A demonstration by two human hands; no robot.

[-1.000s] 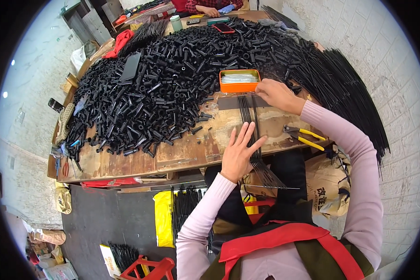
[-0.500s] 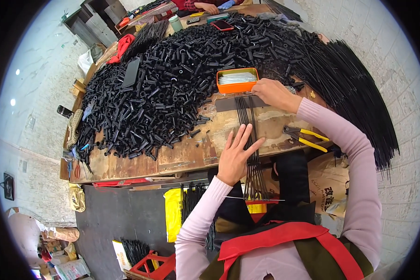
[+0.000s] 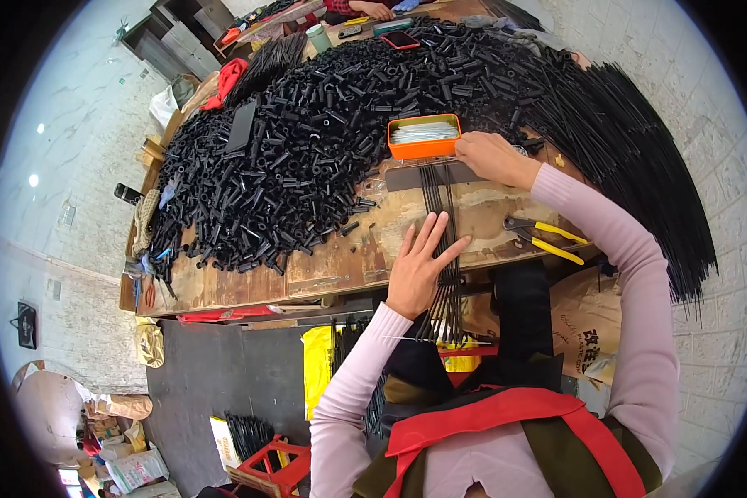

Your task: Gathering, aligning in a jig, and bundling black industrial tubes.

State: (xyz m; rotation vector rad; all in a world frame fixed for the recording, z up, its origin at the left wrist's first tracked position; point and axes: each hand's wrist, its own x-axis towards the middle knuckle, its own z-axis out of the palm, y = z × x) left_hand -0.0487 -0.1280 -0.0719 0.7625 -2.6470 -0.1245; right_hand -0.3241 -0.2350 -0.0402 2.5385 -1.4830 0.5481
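Observation:
My left hand (image 3: 419, 270) lies flat with fingers spread, pressing on a row of thin black rods (image 3: 450, 311). These rods run from the table's edge region toward a dark flat strip (image 3: 404, 178), their near ends overhanging the table. A thin pale metal rod (image 3: 480, 342) crosses those near ends, which look looped. At the right end of an orange box (image 3: 422, 150) is my right hand (image 3: 496, 158), its fingers curled and pinched together; what they hold, if anything, is hidden. Thin whitish pieces fill the box. Yellow-handled pliers (image 3: 560, 246) rest on the table to the right.
A big heap of short black tubes (image 3: 299, 158) covers the table's left and middle. Long black rods (image 3: 647, 158) hang over its right side. A phone (image 3: 401, 39) and a green cup (image 3: 318, 38) lie farther back, near another person's hand (image 3: 375, 10). A red crate (image 3: 282, 456) stands below.
The view has shifted slightly. My right hand has moved a little upward beside the orange box. The near rod ends and the crossing metal rod sit slightly higher in view. My left hand stays spread on the rods.

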